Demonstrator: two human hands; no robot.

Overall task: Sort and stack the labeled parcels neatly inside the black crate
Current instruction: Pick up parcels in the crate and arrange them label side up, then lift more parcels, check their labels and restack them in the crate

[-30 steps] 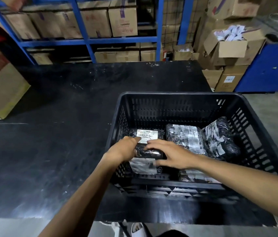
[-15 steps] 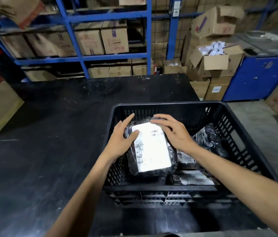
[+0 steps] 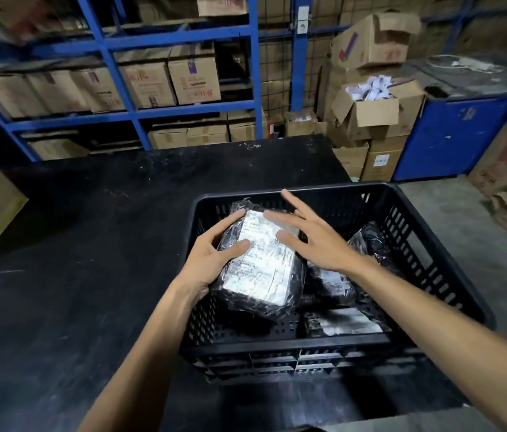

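My left hand (image 3: 211, 260) grips a black-wrapped parcel (image 3: 260, 263) by its left side, thumb lying on the white label, fingers curled around the far edge. The parcel is tilted, label facing up toward me, raised over the near-left corner of the black crate (image 3: 432, 257). My right hand (image 3: 311, 238) is spread flat with the fingers splayed, hovering over the parcel's far-right part; I cannot tell whether the palm touches the wrap, but it grasps nothing.

Inside the crate, a second wrapped parcel (image 3: 370, 244) leans against the right wall, and another with a pale label (image 3: 344, 322) lies flat along the near wall, right of centre. A further dark bundle (image 3: 330, 285) sits between them, partly hidden under my right wrist.

The crate stands at the near-right corner of the black table (image 3: 90, 275), whose top is scuffed and dusty. Beyond the table's far edge stands a blue rack (image 3: 183, 110) loaded with cardboard boxes (image 3: 194, 76). To the right of the rack, an open carton (image 3: 367, 107) holds white paper rolls, beside a blue cabinet (image 3: 451, 138).
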